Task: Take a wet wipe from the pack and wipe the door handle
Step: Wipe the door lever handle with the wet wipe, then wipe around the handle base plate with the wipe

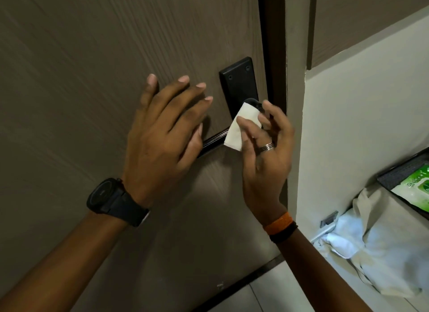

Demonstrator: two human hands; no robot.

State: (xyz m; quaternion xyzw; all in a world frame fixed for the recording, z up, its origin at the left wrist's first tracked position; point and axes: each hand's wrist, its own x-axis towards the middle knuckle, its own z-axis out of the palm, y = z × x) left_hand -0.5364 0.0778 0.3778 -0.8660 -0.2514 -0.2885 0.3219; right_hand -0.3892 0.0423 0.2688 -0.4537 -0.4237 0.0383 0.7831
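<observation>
Two bare forearms reach up. The right hand point(267, 144) pinches a folded white wet wipe point(241, 128) against the black lever door handle point(213, 141), which runs leftward under the left hand point(162, 130), open, fingers spread flat on the brown door point(92, 67).

A folded white wet wipe point(241, 127) lies pressed over the black door handle point(212, 142) near its backplate; the green pack point(415, 191) lies far right.

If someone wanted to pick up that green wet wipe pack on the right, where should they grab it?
Probably by the near left corner of the green wet wipe pack, coming from above. It lies flat on a dark tray, its far end is cut off by the picture edge, and crumpled white cloth crowds its lower side.
</observation>
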